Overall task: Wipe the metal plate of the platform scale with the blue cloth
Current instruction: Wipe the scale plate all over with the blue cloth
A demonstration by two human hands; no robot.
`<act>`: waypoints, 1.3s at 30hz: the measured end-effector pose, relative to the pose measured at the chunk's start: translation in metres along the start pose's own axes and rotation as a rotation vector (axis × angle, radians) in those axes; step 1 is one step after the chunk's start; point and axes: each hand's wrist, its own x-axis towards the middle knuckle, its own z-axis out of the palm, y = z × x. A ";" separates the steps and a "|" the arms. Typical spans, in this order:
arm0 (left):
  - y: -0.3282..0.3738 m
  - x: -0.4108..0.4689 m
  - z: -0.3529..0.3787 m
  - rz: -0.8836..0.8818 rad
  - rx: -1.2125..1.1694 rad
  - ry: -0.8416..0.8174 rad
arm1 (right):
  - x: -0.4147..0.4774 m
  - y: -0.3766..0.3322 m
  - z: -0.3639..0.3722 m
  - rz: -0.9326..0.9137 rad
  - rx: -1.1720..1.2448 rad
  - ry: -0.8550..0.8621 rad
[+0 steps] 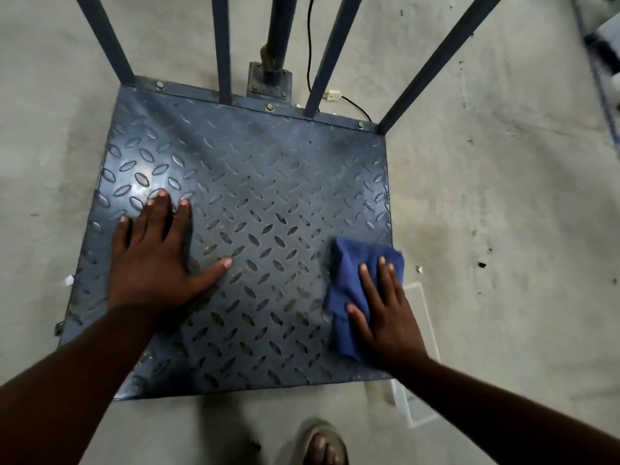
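My right hand [385,317] lies flat on the cloth [355,273], fingers spread, pinning it to the plate [268,182] at its near right edge; nothing is pinched, only pressed. My left hand [151,260] rests open and empty on the plate's left side, palm down, bracing me. To wipe well I should keep the palm's weight even and drag the cloth in overlapping passes from this right edge across toward the left, pushing into the raised tread so grit lifts from the grooves, and shift my left hand off before the cloth reaches it, then work back toward the bars [221,48]
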 end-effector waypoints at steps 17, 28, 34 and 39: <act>0.002 0.000 0.005 -0.003 0.016 0.002 | 0.032 -0.001 -0.015 0.291 0.189 -0.029; 0.003 0.001 0.008 0.005 0.035 -0.005 | 0.075 0.020 0.001 0.171 0.056 0.088; 0.003 -0.001 0.010 0.007 0.036 0.050 | 0.045 0.003 -0.002 -0.047 -0.071 0.015; 0.002 -0.001 0.010 0.006 0.038 0.053 | -0.001 -0.008 -0.003 -0.225 -0.113 -0.071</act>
